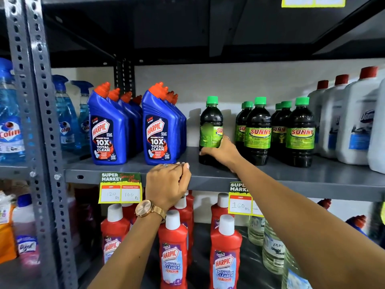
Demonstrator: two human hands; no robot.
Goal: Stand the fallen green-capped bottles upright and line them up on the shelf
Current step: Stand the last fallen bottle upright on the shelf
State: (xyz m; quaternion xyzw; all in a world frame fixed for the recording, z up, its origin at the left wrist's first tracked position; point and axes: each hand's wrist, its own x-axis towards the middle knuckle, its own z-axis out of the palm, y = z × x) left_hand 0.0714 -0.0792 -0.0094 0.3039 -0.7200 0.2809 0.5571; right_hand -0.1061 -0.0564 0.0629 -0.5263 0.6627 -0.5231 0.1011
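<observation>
Your left hand (pixel 166 182) is nearest, its fingers (pixel 183 166) curled over the front lip of the grey shelf (pixel 312 180), gripping the edge. Further in, your right hand (pixel 220 152) wraps the lower body of one green-capped bottle (pixel 210 124), which stands upright on the shelf. To its right, the other green-capped bottles (pixel 275 130) stand upright in two rows running back toward the wall.

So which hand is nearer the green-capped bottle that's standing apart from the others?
Right. The right hand wraps the lower part of that green-capped bottle, which is upright. The left hand rests on the shelf edge, below and left of it.
</observation>
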